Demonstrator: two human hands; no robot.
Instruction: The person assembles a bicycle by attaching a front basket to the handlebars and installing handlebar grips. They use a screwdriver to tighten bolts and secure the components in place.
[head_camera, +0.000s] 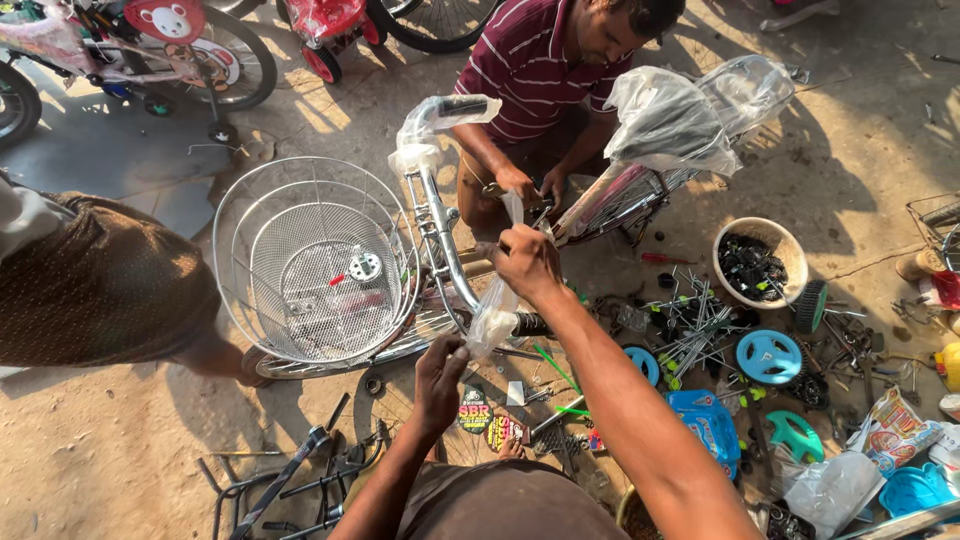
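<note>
Bicycle (440, 250), frame centre, standing on dirt ground, handlebar and saddle lying under clear plastic. Wire basket (315, 265), centre left, sitting at its front. Co-worker in striped shirt (530, 60), upper centre, handling the frame. Right hand (525, 262) pinching the plastic wrap (497, 315) on the handlebar; left hand (440, 372) gripping its lower end.

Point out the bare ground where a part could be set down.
Bare ground lies left of the wire basket, toward the small bicycles, and right of the wrapped saddle. It is crowded around the white bowl and blue wheels.
</note>
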